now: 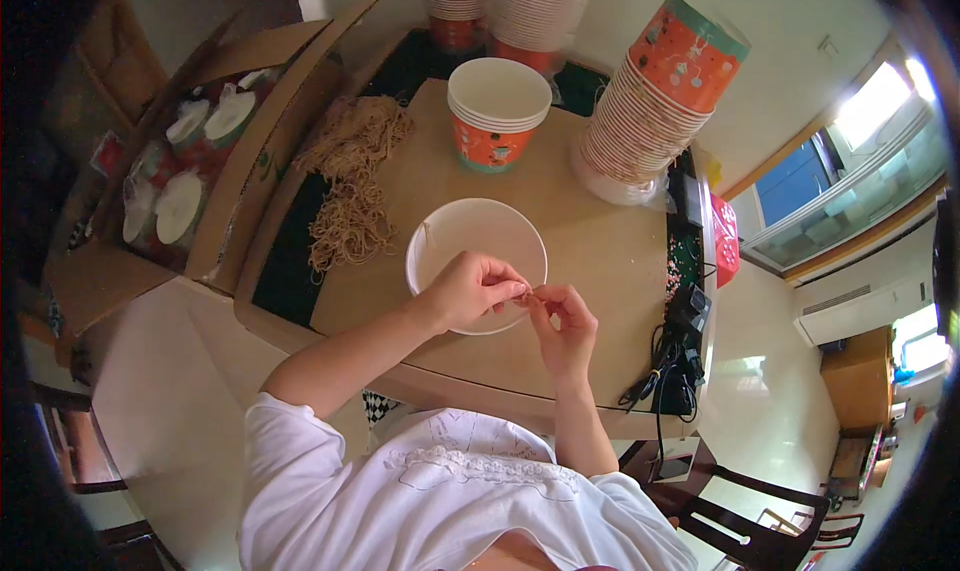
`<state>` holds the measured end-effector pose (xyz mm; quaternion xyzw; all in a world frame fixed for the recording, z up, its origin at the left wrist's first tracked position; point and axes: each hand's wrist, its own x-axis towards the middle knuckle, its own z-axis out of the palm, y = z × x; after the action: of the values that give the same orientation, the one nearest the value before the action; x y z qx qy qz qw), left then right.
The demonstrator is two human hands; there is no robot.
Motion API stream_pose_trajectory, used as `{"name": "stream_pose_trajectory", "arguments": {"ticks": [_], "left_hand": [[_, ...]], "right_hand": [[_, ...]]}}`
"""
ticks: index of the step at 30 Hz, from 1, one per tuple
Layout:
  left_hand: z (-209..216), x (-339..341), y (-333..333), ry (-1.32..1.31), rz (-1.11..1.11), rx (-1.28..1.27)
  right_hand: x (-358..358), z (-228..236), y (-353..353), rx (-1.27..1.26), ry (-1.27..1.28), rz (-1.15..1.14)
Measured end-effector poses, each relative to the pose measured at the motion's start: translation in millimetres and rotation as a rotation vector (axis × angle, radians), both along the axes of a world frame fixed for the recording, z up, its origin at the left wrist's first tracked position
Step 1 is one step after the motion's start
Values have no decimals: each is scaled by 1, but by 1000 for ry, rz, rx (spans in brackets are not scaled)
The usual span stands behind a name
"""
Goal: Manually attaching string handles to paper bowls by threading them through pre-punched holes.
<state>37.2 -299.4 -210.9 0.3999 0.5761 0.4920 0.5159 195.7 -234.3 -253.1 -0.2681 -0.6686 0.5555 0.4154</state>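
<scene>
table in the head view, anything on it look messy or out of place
Two things look untidy: the brown strings lie in a loose, tangled heap on the left, and the black cables bunch up at the near right corner, one hanging over the edge.

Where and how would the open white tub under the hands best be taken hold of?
Probably by its rim, one hand coming from the left and one from the right, thumbs over the edge. The white tub has a round mouth facing up, bare at both sides, while the left hand and right hand crowd its near part.
</scene>
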Motion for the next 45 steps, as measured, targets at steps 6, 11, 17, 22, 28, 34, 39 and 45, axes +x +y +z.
{"name": "stream_pose_trajectory", "arguments": {"ticks": [6,11,17,22,28,34,39,45], "left_hand": [[0,0,-3,126,-17,43],[-3,5,-6,225,37,123],[-5,8,-8,336,62,213],[-2,3,-6,141,66,64],[1,7,-8,277,55,159],[5,14,-15,508,107,231],[-3,16,-13,669,152,410],[0,18,-12,587,188,286]], "right_hand": [[0,-3,1,53,-14,-5],[-2,0,0,177,-52,-56],[-4,6,-5,319,-113,-131],[-5,1,-4,266,-87,-132],[-5,3,-3,313,-89,-119],[-5,5,-3,323,-129,-133],[-4,5,-2,274,-146,-122],[-2,11,-3,257,-174,-80]]}}
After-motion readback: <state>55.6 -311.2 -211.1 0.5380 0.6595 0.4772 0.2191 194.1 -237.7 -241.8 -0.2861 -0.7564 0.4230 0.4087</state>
